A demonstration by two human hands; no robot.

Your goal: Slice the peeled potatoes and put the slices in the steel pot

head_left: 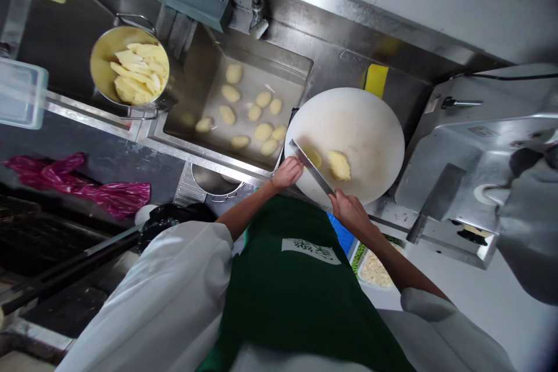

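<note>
Peeled yellow potato piece point(339, 165) lies on the round white plastic chopping board point(370, 122), just right of the long steel knife point(311, 167). Right hand point(350, 212) wraps its fingers round the handle. Left hand point(288, 173) sits at the board's edge by the blade tip, fingers curled together; can't tell if they grip. Steel sink point(192, 93) with peeled potatoes alongside.

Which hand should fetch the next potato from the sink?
Probably left. The left hand rests at the edge of the cutting board, right beside the sink, while the right hand grips the knife.
</note>
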